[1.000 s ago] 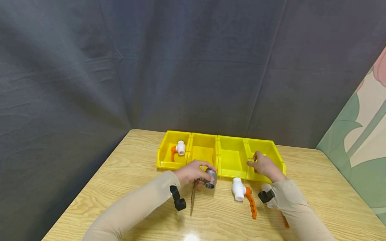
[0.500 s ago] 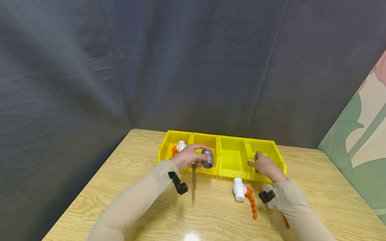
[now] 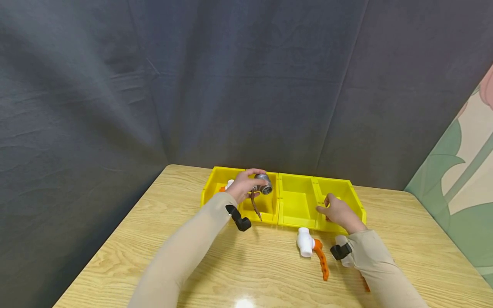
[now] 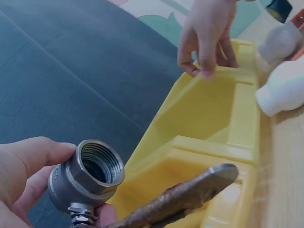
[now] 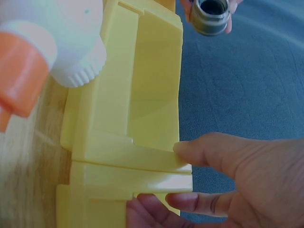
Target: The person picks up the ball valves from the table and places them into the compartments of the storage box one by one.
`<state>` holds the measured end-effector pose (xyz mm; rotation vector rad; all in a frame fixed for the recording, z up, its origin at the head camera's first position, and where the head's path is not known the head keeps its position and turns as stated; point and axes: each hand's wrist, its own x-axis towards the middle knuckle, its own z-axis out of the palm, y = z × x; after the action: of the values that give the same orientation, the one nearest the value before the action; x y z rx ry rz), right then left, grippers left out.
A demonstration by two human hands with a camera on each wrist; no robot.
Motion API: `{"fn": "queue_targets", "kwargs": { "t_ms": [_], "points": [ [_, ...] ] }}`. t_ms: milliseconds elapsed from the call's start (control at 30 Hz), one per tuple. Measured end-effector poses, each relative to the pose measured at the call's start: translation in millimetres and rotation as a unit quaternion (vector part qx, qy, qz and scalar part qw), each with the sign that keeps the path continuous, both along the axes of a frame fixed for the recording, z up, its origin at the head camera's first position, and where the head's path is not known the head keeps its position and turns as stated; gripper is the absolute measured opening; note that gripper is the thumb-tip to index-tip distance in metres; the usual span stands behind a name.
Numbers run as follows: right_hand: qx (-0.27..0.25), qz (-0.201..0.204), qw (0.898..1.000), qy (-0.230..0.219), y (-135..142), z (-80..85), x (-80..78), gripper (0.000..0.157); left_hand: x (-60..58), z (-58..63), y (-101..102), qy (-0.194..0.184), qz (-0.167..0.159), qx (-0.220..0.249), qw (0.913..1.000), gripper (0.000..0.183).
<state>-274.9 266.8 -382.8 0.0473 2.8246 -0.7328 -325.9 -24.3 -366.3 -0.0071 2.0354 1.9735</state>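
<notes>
My left hand (image 3: 242,185) grips a grey metal ball valve (image 3: 264,184) over the second yellow bin from the left. Its threaded opening (image 4: 100,162) shows in the left wrist view, and a brown lever handle (image 4: 183,197) sticks out across the bin. At the wall between the third and fourth bins, my right hand (image 3: 340,213) pinches the yellow bin edge (image 5: 142,178), thumb on one side and fingers on the other. Some fingertips are hidden behind that wall. In the leftmost bin a white ball valve (image 3: 230,184) with an orange handle lies partly hidden behind my left hand.
The joined yellow bins (image 3: 296,222) stand on a wooden table (image 3: 215,273). In front of them lies a white ball valve (image 3: 305,242) with an orange handle (image 3: 322,262). Another white valve (image 3: 347,260) is partly covered by my right wrist. A dark curtain (image 3: 246,94) hangs behind.
My left hand has carried the metal ball valve up and away from me, from in front of the bins to over the second bin. My right hand has stayed in place.
</notes>
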Motion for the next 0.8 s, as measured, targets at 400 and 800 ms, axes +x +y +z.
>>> {"fn": "queue_targets", "kwargs": {
  "t_ms": [400, 800],
  "points": [
    [0.004, 0.0, 1.0, 0.007, 0, -0.9, 1.0, 0.033, -12.3, -3.7, 18, 0.024, 0.083, 0.04, 0.9955, 0.034],
    [-0.005, -0.003, 1.0, 0.0, -1, 2.1, 3.4, 0.034, -15.9, -12.2, 27, 0.006, 0.117, 0.063, 0.9911, 0.035]
  ]
}}
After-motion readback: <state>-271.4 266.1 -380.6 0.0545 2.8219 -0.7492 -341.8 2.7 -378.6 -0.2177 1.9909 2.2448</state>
